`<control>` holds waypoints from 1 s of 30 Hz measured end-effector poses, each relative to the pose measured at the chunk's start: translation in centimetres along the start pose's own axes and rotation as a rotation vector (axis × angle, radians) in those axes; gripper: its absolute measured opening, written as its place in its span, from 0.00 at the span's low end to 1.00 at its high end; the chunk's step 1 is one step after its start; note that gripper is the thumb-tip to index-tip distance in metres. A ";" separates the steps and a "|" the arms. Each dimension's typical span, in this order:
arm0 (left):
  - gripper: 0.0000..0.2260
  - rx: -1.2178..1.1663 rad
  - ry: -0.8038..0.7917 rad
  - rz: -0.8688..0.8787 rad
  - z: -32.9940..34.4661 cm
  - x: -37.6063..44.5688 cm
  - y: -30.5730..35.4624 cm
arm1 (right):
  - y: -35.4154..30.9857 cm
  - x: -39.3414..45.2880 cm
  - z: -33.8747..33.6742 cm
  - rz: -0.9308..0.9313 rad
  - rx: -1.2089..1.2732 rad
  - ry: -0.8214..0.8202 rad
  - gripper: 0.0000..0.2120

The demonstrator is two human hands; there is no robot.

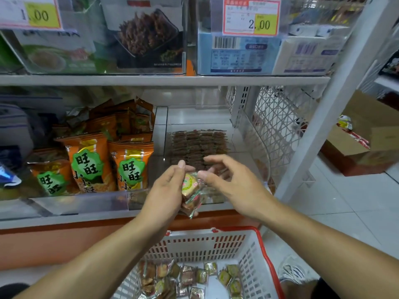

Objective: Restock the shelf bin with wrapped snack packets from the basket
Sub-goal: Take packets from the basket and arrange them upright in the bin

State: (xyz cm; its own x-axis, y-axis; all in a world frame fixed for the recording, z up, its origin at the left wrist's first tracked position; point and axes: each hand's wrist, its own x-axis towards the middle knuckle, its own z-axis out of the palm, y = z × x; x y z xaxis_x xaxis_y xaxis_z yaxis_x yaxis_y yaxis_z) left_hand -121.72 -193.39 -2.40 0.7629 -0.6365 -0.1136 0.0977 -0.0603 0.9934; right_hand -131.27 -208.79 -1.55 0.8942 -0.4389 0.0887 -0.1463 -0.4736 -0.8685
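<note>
Left hand (166,188) grips clear-wrapped snack packets (191,194), yellow-green label showing; right hand (226,178) hovers loosely spread.

Clear bin (254,134) open on top; shelf board (164,80) overhangs.

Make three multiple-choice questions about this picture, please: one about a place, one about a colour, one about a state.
1. Where is the basket?
A. On the top shelf
B. On the floor below the hands
C. Inside the clear bin

2. What colour is the basket's rim?
A. Red
B. Blue
C. Black

3. What is the left hand doing?
A. Resting flat on the shelf
B. Hanging free
C. Holding wrapped packets

Answers: 1 B, it sits low under both arms. 2 A, a red edge tops its white walls. 3 C, its fingers curl round the packets, while the right hand is open beside them before the clear bin.
</note>
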 end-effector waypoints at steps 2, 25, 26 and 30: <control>0.19 0.043 -0.039 0.061 0.2 -0.4 0.2 | -0.3 -0.3 0.4 0.043 0.128 -0.072 0.31; 0.13 -0.157 -0.170 0.003 0.4 -1.0 0.8 | -1.4 -1.2 -2.4 0.339 0.853 -0.064 0.17; 0.13 -0.166 -0.180 0.007 0.4 -1.1 0.8 | -1.3 -1.4 -2.0 0.346 0.829 -0.059 0.16; 0.12 -0.180 -0.177 0.027 0.6 -1.1 0.8 | -1.3 -2.0 -0.7 0.388 0.702 -0.133 0.12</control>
State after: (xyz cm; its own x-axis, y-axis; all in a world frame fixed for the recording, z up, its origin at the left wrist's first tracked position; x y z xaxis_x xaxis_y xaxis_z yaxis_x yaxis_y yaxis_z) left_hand -122.88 -193.16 -1.45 0.6448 -0.7614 -0.0672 0.2036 0.0863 0.9752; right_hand -133.17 -207.85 -0.27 0.8836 -0.3579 -0.3019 -0.1962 0.3025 -0.9327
